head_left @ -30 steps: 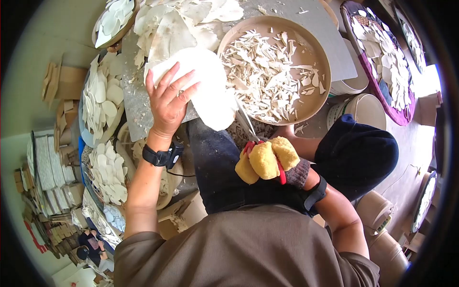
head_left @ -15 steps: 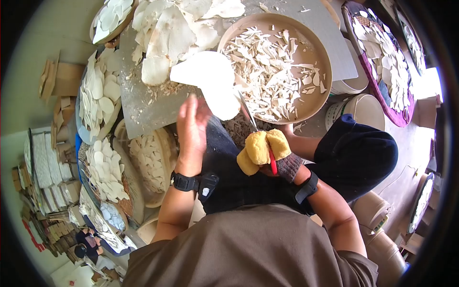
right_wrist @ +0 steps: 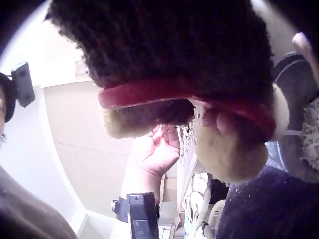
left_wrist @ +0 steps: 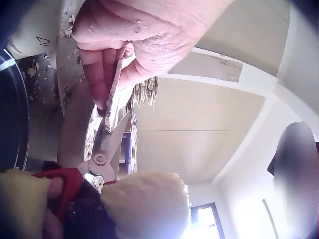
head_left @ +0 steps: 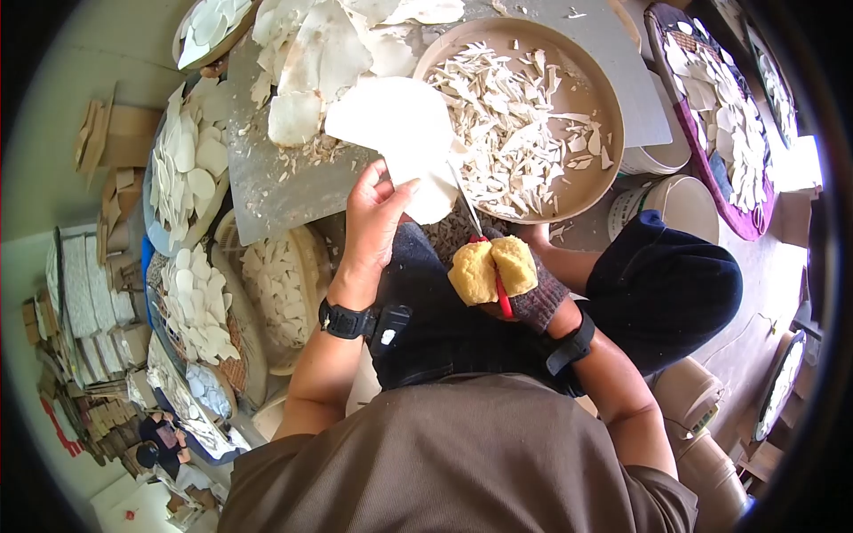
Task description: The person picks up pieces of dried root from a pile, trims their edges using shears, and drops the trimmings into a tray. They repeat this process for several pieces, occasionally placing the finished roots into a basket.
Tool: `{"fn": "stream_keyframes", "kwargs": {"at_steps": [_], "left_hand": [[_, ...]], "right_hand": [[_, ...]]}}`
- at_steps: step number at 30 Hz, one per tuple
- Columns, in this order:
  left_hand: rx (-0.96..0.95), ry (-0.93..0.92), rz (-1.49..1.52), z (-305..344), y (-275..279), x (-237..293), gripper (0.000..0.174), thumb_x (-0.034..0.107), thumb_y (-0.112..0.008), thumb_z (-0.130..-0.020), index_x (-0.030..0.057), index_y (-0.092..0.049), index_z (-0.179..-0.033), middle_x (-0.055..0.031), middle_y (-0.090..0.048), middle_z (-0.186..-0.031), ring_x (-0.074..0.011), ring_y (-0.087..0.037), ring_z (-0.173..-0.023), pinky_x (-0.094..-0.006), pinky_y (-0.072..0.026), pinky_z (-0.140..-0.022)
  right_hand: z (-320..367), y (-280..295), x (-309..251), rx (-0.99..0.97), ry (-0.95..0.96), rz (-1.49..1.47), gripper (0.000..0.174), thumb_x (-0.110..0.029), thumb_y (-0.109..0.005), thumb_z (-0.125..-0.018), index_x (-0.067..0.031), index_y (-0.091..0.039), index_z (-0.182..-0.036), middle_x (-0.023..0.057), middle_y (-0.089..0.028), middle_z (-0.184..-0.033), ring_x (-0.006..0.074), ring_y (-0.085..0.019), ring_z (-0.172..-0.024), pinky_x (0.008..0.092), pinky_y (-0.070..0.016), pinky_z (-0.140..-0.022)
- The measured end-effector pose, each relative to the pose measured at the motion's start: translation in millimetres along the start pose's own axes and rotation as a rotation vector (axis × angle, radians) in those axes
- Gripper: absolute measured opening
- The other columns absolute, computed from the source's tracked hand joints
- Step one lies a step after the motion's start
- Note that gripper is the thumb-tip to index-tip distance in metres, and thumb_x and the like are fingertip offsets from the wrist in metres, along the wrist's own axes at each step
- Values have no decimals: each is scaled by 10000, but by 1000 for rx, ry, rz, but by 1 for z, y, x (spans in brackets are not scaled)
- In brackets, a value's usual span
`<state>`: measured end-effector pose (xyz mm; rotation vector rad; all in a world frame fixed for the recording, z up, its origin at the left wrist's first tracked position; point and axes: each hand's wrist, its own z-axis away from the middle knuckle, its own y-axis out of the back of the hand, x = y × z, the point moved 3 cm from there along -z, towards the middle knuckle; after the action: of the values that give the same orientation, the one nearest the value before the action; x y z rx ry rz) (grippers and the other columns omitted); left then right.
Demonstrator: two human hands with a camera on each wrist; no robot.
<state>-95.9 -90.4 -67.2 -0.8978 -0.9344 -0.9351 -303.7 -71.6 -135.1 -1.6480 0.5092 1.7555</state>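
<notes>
A flat white sheet (head_left: 404, 120) with a rounded outline hangs between my hands, overexposed in the head view. My left hand (head_left: 369, 226) pinches its lower left edge between thumb and fingers. In my right hand (head_left: 538, 305), which wears a dark knit glove with thick yellow pads (head_left: 475, 274), I grip red-handled scissors (head_left: 468, 202). Seen from the left wrist, the scissors' blades (left_wrist: 115, 142) stand apart with the edge of the sheet (left_wrist: 113, 97) between them. Yellow pads and red handles fill much of the right wrist view, and the blades are mostly hidden there.
Beyond the scissors lies a round tan tray (head_left: 607, 107) of white offcuts. Larger rough sheets (head_left: 311, 53) are piled on a metal board (head_left: 284, 191). Baskets of cut pieces (head_left: 195, 298) stand at the left, buckets (head_left: 671, 213) at the right.
My left hand lay spread over the sheet, came off it while the sheet stayed at the scissors, and now pinches its lower edge. The sheet has turned and shifted right.
</notes>
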Motion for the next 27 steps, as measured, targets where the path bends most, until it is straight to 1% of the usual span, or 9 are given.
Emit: {"fn": "stream_keyframes", "kwargs": {"at_steps": [2, 6, 11, 13, 17, 20, 23, 26, 27], "left_hand": [[26, 8, 49, 0, -3, 0, 330, 34, -587, -836, 8, -477, -1146, -104, -643, -962, -135, -643, -802, -238, -540, -656], [39, 2, 82, -4, -3, -4, 326, 30, -595, -831, 5, -479, -1135, -104, -650, -942, -133, -645, -791, -237, -537, -657], [51, -61, 263, -1, -12, 9, 299, 40, -595, -831, 10, -483, -1107, -115, -622, -1004, -172, -636, -872, -295, -546, -734], [63, -87, 306, -1, -12, 12, 325, 69, -568, -844, -2, -477, -1147, -113, -594, -1061, -186, -609, -944, -332, -517, -823], [123, -123, 409, -3, -12, 3, 292, 71, -574, -844, -15, -511, -1116, -112, -592, -1065, -203, -610, -946, -333, -516, -830], [171, -145, 433, 5, -24, 2, 293, 34, -590, -834, -18, -504, -1110, -119, -594, -1051, -198, -616, -933, -326, -537, -788], [186, -143, 368, 6, -24, -9, 277, 41, -594, -839, -33, -520, -1095, -113, -599, -1044, -188, -618, -912, -308, -534, -768], [197, -155, 359, 8, -29, -12, 280, 39, -595, -839, -31, -521, -1099, -113, -601, -1039, -182, -620, -895, -296, -531, -750], [171, -164, 349, 8, -29, -14, 280, 30, -572, -852, -35, -514, -1117, -129, -596, -1069, -220, -614, -946, -353, -529, -806]], "right_hand": [[0, -1, -12, -12, 81, 194, 206, -152, -623, -791, -27, -584, -950, 126, -634, -903, 275, -614, -845, 345, -489, -733], [-1, -4, -43, 78, 117, 296, 208, -161, -602, -786, -36, -600, -952, 121, -636, -890, 284, -615, -841, 358, -494, -732], [-10, 15, 6, 44, -362, -340, 309, -172, -581, -803, -41, -556, -1082, 148, -598, -1047, 279, -569, -993, 364, -462, -834], [-8, 18, 14, 86, -353, -381, 331, -150, -557, -810, -40, -535, -1121, 154, -581, -1092, 281, -550, -1032, 365, -448, -869], [-9, -5, -3, 139, -31, -22, 298, -90, -519, -819, -31, -541, -1110, 141, -590, -1077, 273, -563, -1013, 349, -453, -868], [-14, -9, -13, 121, -48, -151, 257, -95, -550, -818, -29, -564, -1066, 121, -618, -1021, 250, -598, -954, 330, -477, -829], [-17, -11, -26, 85, 128, 323, 260, -137, -594, -813, -32, -571, -1049, 110, -631, -985, 230, -616, -918, 320, -491, -798], [-22, -10, -12, 152, -42, -197, 238, -138, -584, -823, -31, -580, -1035, 113, -636, -966, 230, -619, -912, 323, -492, -799], [-22, -9, -7, 161, -83, -321, 230, -141, -579, -828, -31, -582, -1030, 114, -637, -963, 231, -619, -910, 325, -492, -799]]}}
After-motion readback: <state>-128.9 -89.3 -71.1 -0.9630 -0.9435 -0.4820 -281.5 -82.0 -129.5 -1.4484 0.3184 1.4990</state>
